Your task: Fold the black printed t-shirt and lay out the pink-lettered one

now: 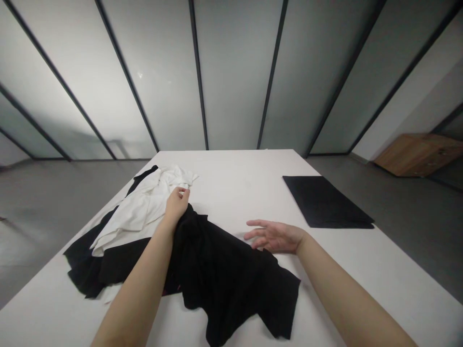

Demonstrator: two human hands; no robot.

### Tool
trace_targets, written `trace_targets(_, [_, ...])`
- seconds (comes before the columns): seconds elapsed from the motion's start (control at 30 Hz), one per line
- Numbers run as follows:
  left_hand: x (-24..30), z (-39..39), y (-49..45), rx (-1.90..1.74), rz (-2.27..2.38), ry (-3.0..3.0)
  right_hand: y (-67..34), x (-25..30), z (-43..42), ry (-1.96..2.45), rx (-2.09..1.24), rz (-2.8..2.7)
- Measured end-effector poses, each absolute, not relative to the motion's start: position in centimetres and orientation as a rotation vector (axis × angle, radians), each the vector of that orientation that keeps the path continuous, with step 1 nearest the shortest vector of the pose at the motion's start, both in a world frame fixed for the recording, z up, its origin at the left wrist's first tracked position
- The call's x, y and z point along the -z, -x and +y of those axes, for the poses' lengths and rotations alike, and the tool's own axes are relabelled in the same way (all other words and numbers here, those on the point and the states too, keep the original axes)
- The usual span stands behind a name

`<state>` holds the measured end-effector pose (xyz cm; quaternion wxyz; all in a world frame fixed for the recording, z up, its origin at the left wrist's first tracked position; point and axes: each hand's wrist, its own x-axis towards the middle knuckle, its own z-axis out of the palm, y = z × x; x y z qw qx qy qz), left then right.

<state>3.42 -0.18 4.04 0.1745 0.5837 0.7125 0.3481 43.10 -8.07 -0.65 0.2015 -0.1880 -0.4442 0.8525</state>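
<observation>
A crumpled black garment (231, 274), apparently a short-sleeved shirt, lies across the front middle of the white table (238, 183). My left hand (177, 205) is over its far left end, beside a white garment (141, 202). Thumb and fingers are bent together there; whether cloth is pinched between them is hard to make out. On the right, my right hand (275, 236) hovers at the black garment's far edge, palm turned inward and fingers spread, holding nothing. The white garment rests on a loose pile of dark clothes (87, 262) at the left.
Near the table's right edge lies a flat, neatly folded black cloth (327, 202). Frosted glass panels (235, 77) with dark frames stand behind the table. A wooden piece of furniture (415, 154) is on the floor at the far right.
</observation>
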Motion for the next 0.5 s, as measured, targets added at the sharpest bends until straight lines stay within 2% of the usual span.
trace_targets(0.13, [-6.9, -2.1, -2.4, -0.271, 1.492, -1.812, -42.7, -0.1, -8.3, 0.528, -2.546, -1.621])
trace_targets(0.23, [-8.9, -3.6, -2.1, 0.027, 1.280, -1.869, -41.5, -1.2, -8.7, 0.701, -2.360, -2.005])
trace_targets(0.33, [-10.1, -4.6, -1.5, -0.025, 1.220, -1.896, -41.0, -1.7, -9.4, 0.886, -2.190, -2.233])
trace_targets(0.4, [-10.5, -4.8, -0.8, -0.188, 1.204, -1.847, -41.6, -1.5, -9.5, 0.923, -2.238, -2.220])
trace_targets(0.5, [-10.3, -3.9, -0.1, -0.643, 1.295, -1.685, -43.1, -0.4, -8.5, 0.861, -2.135, -1.780])
